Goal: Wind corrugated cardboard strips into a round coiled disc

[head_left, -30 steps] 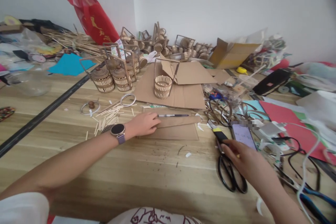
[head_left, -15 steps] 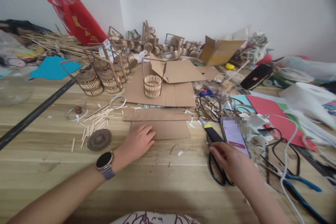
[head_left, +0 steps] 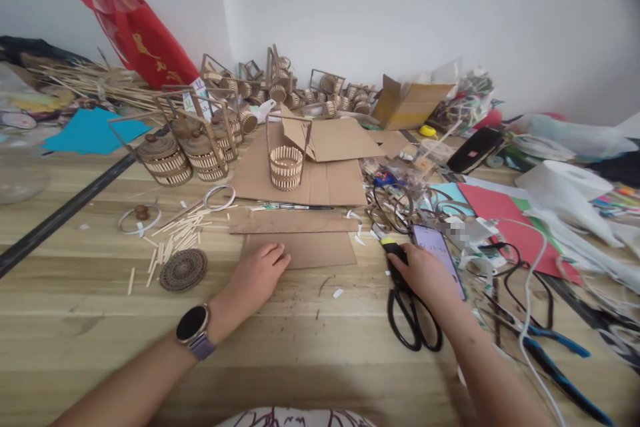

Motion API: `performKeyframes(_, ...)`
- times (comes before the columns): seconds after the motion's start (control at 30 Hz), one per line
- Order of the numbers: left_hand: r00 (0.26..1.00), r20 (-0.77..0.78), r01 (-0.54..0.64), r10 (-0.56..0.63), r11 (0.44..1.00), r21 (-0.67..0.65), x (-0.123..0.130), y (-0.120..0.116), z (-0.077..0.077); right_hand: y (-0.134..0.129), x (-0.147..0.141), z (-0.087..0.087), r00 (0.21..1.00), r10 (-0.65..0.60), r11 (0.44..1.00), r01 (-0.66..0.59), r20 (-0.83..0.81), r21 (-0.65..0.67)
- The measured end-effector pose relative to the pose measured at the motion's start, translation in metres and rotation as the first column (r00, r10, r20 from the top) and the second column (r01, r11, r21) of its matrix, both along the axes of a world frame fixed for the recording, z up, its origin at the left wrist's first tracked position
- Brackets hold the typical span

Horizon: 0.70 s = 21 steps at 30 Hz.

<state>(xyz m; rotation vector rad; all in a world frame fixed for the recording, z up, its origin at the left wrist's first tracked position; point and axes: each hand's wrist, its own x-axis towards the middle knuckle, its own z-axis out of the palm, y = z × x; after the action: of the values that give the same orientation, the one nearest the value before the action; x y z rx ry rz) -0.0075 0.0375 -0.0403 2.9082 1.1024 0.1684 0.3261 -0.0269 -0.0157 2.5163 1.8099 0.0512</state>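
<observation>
My left hand (head_left: 261,272) lies on a flat piece of brown cardboard (head_left: 320,251), its fingers loosely bent and nothing seen in them. On the right, my right hand (head_left: 424,272) is closed around the black body of a utility knife (head_left: 388,244) with a yellow end. Below that hand lie the black loop handles of scissors (head_left: 415,328); their blades are hidden. A phone (head_left: 441,255) is partly covered by the right hand. Beyond the cardboard stands a small bamboo basket (head_left: 287,168) with a tall handle.
Thin sticks (head_left: 175,240) and a round coiled brown disc (head_left: 183,269) lie left. Several lidded baskets (head_left: 167,163) stand behind them. Blue-handled pliers (head_left: 560,373), a white cable (head_left: 530,307) and red paper (head_left: 505,213) fill the right side. An opened carton (head_left: 415,107) stands at the back.
My right hand has moved forward along the utility knife and closed around it, leaving the scissors' handles more exposed. The left hand stays on the cardboard. The view has shifted slightly.
</observation>
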Motion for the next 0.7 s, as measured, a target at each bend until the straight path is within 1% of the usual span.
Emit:
performKeyframes(0.07,1.000,0.002,-0.005,0.005,1.000,0.004,-0.001,-0.001,-0.001,0.000,-0.002,0.004,1.000,0.027,0.999,-0.026,-0.013,0.027)
performKeyframes(0.17,1.000,-0.008,0.003,-0.003,1.000,0.016,-0.005,-0.004,-0.001,-0.009,-0.004,0.015,0.996,0.068,0.994,-0.063,-0.057,0.085)
performKeyframes(0.2,1.000,-0.016,0.009,-0.008,1.000,0.023,-0.006,-0.005,-0.001,-0.014,-0.005,0.020,0.992,0.074,0.993,-0.064,-0.101,0.099)
performKeyframes(0.23,1.000,-0.027,0.015,-0.015,0.999,0.030,-0.007,-0.006,-0.001,-0.019,-0.007,0.024,0.980,0.064,0.993,-0.044,-0.187,0.111)
performKeyframes(0.27,0.999,-0.036,0.021,-0.020,0.999,0.037,-0.008,-0.007,-0.001,-0.025,-0.010,0.028,0.949,0.042,0.994,-0.008,-0.312,0.111)
performKeyframes(0.3,0.999,-0.044,0.025,-0.023,0.999,0.044,-0.008,-0.008,-0.001,-0.031,-0.015,0.032,0.827,-0.007,0.994,0.069,-0.562,0.089)
performKeyframes(0.33,0.999,-0.049,0.027,-0.025,0.998,0.050,-0.009,-0.008,-0.001,-0.036,-0.022,0.034,0.617,-0.065,0.987,0.154,-0.784,0.040)
performKeyframes(0.37,0.998,-0.051,0.030,-0.028,0.998,0.053,-0.008,-0.009,-0.001,-0.040,-0.029,0.035,0.368,-0.119,0.978,0.203,-0.922,-0.045)
performKeyframes(0.4,0.998,-0.051,0.032,-0.029,0.998,0.055,-0.008,-0.009,-0.002,-0.043,-0.037,0.036,0.154,-0.153,0.967,0.227,-0.976,-0.116)
performKeyframes(0.43,0.999,-0.047,0.029,-0.027,0.998,0.057,-0.008,-0.009,-0.003,-0.045,-0.046,0.036,0.007,-0.175,0.956,0.242,-0.985,-0.168)
performKeyframes(0.47,0.999,-0.040,0.026,-0.024,0.998,0.059,-0.007,-0.009,-0.004,-0.046,-0.054,0.035,-0.085,-0.191,0.946,0.249,-0.978,-0.206)
performKeyframes(0.5,0.999,-0.032,0.024,-0.022,0.998,0.061,-0.007,-0.009,-0.005,-0.046,-0.062,0.034,-0.136,-0.194,0.940,0.257,-0.972,-0.223)
performKeyframes(0.53,0.999,-0.025,0.022,-0.021,0.998,0.064,-0.006,-0.008,-0.006,-0.046,-0.069,0.033,-0.163,-0.190,0.939,0.257,-0.968,-0.227)
performKeyframes(0.63,1.000,-0.013,0.027,-0.026,0.997,0.070,-0.007,-0.007,-0.008,-0.044,-0.081,0.029,-0.212,-0.163,0.949,0.234,-0.964,-0.212)
performKeyframes(0.7,0.999,-0.007,0.038,-0.038,0.996,0.075,-0.008,-0.006,-0.009,-0.045,-0.084,0.027,-0.279,-0.148,0.954,0.214,-0.949,-0.212)
